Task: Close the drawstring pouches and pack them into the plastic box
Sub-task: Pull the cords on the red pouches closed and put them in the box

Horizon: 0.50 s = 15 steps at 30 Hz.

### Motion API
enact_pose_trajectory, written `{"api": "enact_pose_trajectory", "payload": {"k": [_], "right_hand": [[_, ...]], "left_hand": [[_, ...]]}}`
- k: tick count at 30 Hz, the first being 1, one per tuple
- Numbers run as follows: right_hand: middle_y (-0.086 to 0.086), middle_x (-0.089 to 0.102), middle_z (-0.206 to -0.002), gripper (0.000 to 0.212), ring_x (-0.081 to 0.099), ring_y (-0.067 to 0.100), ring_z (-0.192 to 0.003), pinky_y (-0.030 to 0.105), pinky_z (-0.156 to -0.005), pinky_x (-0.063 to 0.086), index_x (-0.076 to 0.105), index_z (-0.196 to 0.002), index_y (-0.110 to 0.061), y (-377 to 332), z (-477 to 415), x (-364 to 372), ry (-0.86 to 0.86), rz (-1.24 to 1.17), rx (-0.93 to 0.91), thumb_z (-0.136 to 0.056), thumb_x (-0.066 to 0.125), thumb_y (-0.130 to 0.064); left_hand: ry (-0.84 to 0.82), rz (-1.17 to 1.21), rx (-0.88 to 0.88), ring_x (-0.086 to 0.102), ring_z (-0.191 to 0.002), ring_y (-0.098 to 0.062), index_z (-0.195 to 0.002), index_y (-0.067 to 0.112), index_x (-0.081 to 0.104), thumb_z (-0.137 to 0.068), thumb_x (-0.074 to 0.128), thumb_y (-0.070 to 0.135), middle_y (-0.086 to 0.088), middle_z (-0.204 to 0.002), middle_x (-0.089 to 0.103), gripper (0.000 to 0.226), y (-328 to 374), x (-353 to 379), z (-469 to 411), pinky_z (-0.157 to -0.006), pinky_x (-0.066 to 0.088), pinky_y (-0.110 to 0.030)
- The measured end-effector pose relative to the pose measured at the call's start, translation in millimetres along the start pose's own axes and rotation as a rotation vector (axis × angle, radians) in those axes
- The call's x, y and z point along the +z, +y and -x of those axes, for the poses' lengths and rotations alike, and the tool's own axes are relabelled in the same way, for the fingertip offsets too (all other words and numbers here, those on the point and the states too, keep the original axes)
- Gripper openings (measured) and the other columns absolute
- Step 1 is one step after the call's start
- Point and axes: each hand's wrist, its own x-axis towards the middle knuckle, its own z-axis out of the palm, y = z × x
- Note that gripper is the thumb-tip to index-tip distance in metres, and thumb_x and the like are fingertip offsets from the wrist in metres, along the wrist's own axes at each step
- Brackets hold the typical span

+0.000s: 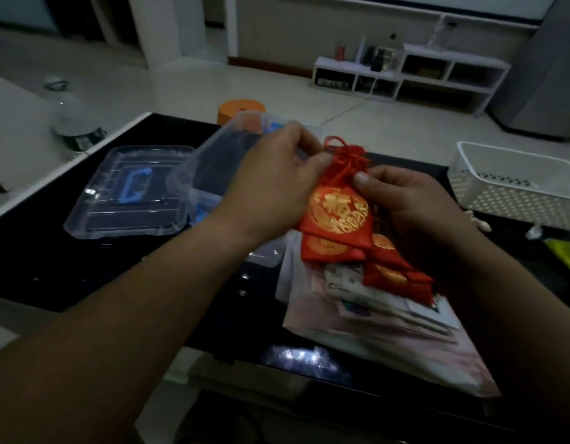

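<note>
- Two hands share one red pouch, held up over the table, between them and just in front of the person.
- Left hand pinches the left side of the gathered neck with thumb and fingertips; the other fingers are curled.
- Right hand presses its thumb on the right side of the neck, with fingers wrapped behind the body.
- The pouch's long axis runs near upright, with the neck and cord at the top and the base hanging down toward the person.
- The neck looks drawn in, so closing seems nearly finished.
- The box lies left of the pouch and farther off, right behind the left hand, which is the nearer one for packing.
- Its lid lies off, farther left.
- Spare pouches lie below on papers.
</note>
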Motion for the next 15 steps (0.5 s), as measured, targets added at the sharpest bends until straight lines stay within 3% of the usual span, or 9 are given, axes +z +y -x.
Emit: {"api": "enact_pose_trajectory", "payload": {"k": [2, 4, 6, 10, 12, 15], "right_hand": [[0.006, 0.066, -0.076, 0.015, 0.059, 0.012, -0.061, 0.027, -0.058, 0.048, 0.074, -0.094, -0.010, -10, -21, 25, 0.023, 0.140, -0.091, -0.101, 0.064, -0.017], [0.001, 0.071, -0.086, 0.013, 0.066, 0.008, -0.070, 0.028, -0.063, 0.053, 0.073, -0.100, -0.013, -23, -47, 52, 0.080, 0.367, -0.197, -0.099, 0.067, -0.025], [-0.001, 0.071, -0.090, 0.014, 0.068, 0.011, -0.081, 0.033, -0.073, 0.056, 0.072, -0.095, -0.018, -31, -67, 73, 0.143, 0.609, -0.276, -0.096, 0.070, -0.033], [-0.004, 0.068, -0.080, 0.024, 0.066, 0.016, -0.080, 0.038, -0.080, 0.053, 0.067, -0.078, -0.022, -20, -89, 92, 0.103, 0.898, -0.220, -0.094, 0.070, -0.039], [-0.008, 0.068, -0.090, 0.023, 0.066, 0.020, -0.093, 0.047, -0.093, 0.053, 0.063, -0.086, -0.026, -12, -87, 89, 0.176, 0.962, -0.242, -0.092, 0.068, -0.048], [-0.008, 0.068, -0.100, 0.018, 0.065, 0.017, -0.098, 0.048, -0.094, 0.054, 0.063, -0.101, -0.029, -10, -69, 73, 0.318, 0.839, -0.342, -0.094, 0.065, -0.045]], "left_hand": [[0.082, -0.063, -0.009, 0.067, -0.074, -0.008, -0.099, 0.022, 0.065, -0.099, 0.067, 0.029, 0.002, -0.087, 0.071, 0.008, -14, -22, -18, -0.065, 0.055, -0.030], [0.126, -0.188, -0.049, 0.064, -0.085, -0.012, -0.098, 0.021, 0.065, -0.099, 0.066, 0.027, 0.002, -0.096, 0.070, 0.006, -29, -45, -33, -0.069, 0.048, -0.027], [0.132, -0.271, -0.104, 0.063, -0.090, -0.015, -0.098, 0.024, 0.064, -0.101, 0.064, 0.027, 0.003, -0.096, 0.066, 0.004, -43, -58, -42, -0.071, 0.043, -0.028], [0.059, -0.429, -0.154, 0.063, -0.098, -0.023, -0.111, 0.021, 0.069, -0.101, 0.062, 0.028, 0.003, -0.098, 0.061, 0.014, -58, -66, -47, -0.084, 0.049, -0.036], [0.012, -0.504, -0.149, 0.060, -0.106, -0.027, -0.125, 0.021, 0.064, -0.100, 0.062, 0.028, -0.003, -0.110, 0.061, 0.026, -59, -65, -45, -0.094, 0.051, -0.044], [0.060, -0.593, -0.075, 0.055, -0.120, -0.037, -0.130, 0.017, 0.061, -0.098, 0.063, 0.031, -0.016, -0.130, 0.057, 0.035, -58, -63, -46, -0.102, 0.048, -0.049]]}}
